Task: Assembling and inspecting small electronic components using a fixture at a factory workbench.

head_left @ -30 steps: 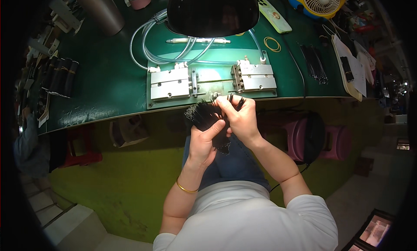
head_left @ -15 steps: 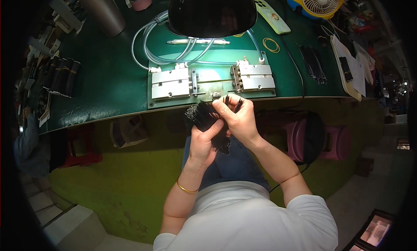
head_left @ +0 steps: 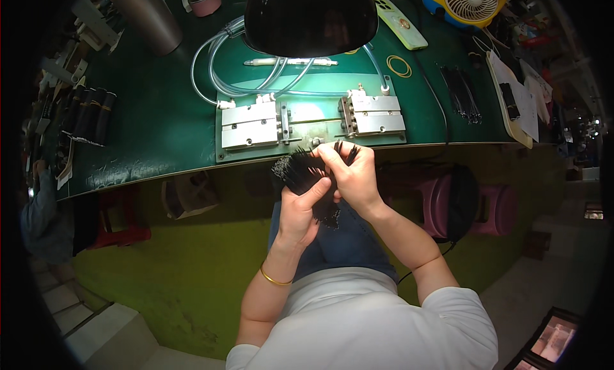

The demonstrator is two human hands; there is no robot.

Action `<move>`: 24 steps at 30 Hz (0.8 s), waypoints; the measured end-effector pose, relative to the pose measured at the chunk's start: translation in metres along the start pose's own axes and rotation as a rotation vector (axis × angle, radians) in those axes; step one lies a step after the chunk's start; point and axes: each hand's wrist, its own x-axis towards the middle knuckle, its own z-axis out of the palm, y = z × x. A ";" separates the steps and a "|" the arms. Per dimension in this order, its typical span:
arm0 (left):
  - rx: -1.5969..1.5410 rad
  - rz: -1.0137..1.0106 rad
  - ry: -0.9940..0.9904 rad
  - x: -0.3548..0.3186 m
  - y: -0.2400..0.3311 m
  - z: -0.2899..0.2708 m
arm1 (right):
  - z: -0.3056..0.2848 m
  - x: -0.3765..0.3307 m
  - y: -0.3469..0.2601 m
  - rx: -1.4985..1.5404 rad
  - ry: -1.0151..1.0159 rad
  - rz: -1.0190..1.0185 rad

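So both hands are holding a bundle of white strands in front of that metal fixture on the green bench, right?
Not quite: the strands are black, not white, as the head view shows. The left hand and right hand do hold them together in front of the metal fixture on the green bench.

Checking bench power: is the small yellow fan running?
Cannot tell. The yellow fan sits at the bench's far edge; its grille hides any blade motion.

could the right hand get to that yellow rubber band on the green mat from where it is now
Probably yes. The right hand sits at the table's near edge, pinching black strips from the bundle. The rubber band lies beyond the metal fixture, with open mat around it, though the fingers are occupied.
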 end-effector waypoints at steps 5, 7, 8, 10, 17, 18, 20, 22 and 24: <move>-0.008 -0.014 -0.005 0.001 -0.001 -0.003 | 0.000 0.001 -0.001 0.021 0.003 0.019; -0.012 -0.003 -0.035 0.002 -0.003 -0.005 | 0.000 0.001 -0.001 0.034 0.011 0.028; -0.014 0.003 -0.051 0.002 -0.002 -0.005 | 0.000 0.001 -0.001 0.040 0.015 0.033; -0.019 0.004 -0.032 0.001 -0.001 -0.001 | 0.001 0.001 -0.001 0.037 0.021 0.028; -0.024 0.009 0.011 -0.001 0.001 0.001 | -0.001 -0.002 0.002 -0.027 -0.057 -0.034; -0.021 0.010 0.004 -0.002 0.002 0.002 | 0.000 -0.003 0.000 -0.023 -0.054 -0.046; -0.015 0.010 -0.009 -0.002 0.003 0.003 | 0.002 -0.004 -0.003 -0.015 -0.048 -0.068; -0.009 0.009 -0.009 -0.002 0.002 0.000 | 0.003 -0.004 -0.001 -0.014 -0.041 -0.074; 0.003 0.007 -0.006 -0.002 0.001 -0.002 | 0.003 -0.003 0.001 -0.014 -0.029 -0.085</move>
